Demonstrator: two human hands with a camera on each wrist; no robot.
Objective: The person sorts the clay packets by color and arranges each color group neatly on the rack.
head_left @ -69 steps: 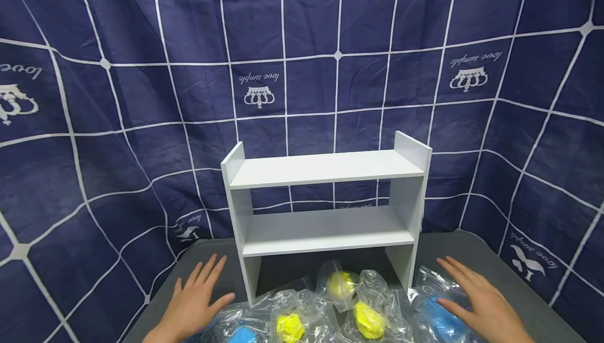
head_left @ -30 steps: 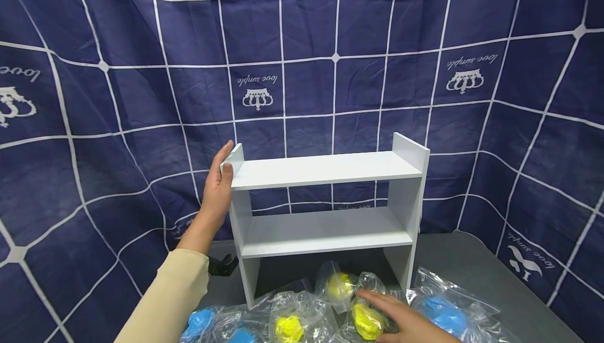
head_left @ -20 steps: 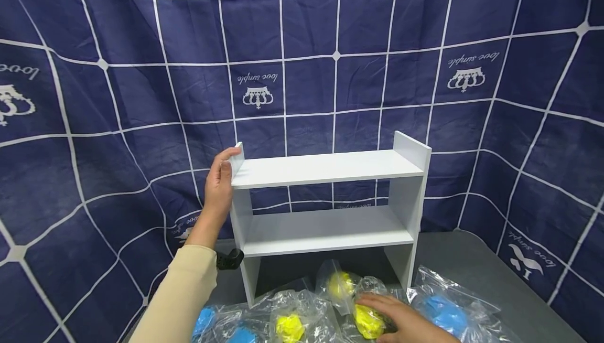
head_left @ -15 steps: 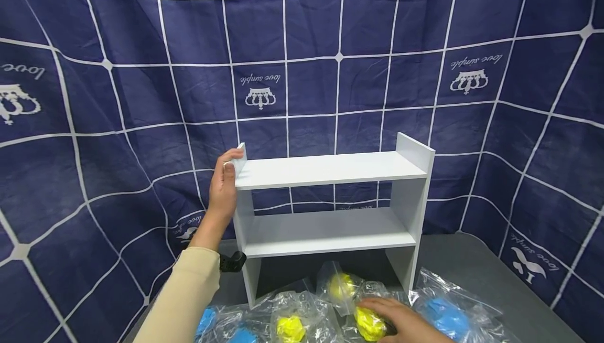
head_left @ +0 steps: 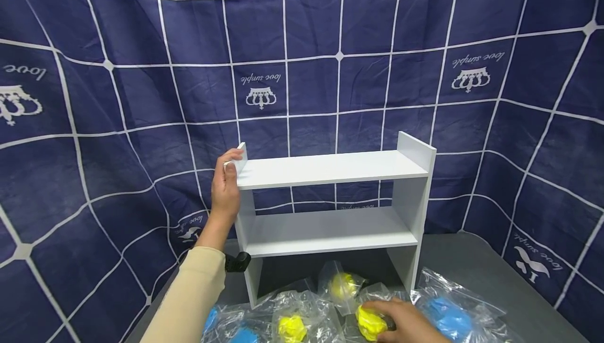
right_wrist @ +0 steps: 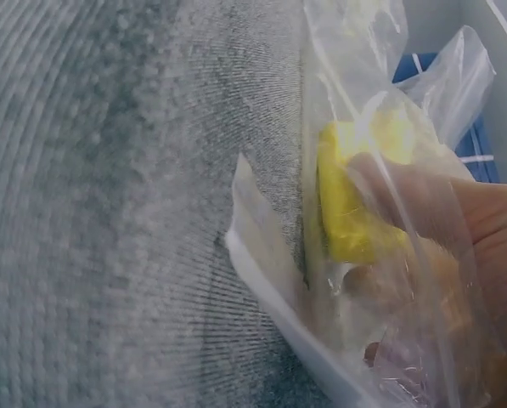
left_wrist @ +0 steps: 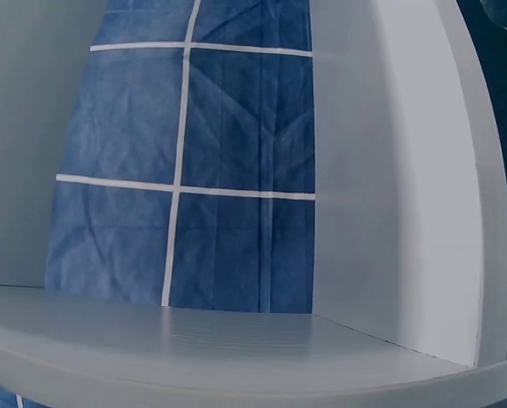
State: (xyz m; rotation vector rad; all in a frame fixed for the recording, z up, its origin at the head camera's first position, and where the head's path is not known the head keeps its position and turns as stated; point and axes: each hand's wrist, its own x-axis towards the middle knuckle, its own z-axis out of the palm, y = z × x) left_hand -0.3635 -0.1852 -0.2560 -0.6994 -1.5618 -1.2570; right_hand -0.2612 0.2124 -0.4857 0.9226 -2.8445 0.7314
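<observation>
A white two-tier shelf (head_left: 330, 233) stands on the grey surface. My left hand (head_left: 225, 188) grips the top of its left side panel, thumb in front and fingers over the edge. The left wrist view has only the shelf boards and side panel (left_wrist: 363, 187), no hand. At lower right, my right hand (head_left: 410, 324) holds a crumpled yellow lump (head_left: 370, 323) between thumb and fingers. In the right wrist view the yellow lump (right_wrist: 346, 204) is seen with clear plastic bag film (right_wrist: 406, 204) across it and the hand (right_wrist: 491, 246); some fingers are partly hidden.
Another bagged yellow lump (head_left: 343, 285) lies under the shelf, and one more yellow lump (head_left: 292, 328) in front. Bagged blue lumps lie at right (head_left: 450, 319) and left (head_left: 244, 335). A blue checked cloth (head_left: 311, 81) hangs behind and at both sides.
From apart over the surface, my left hand has risen to the shelf's left panel and gripped it. My right hand has moved left to the yellow lump and closed on it.
</observation>
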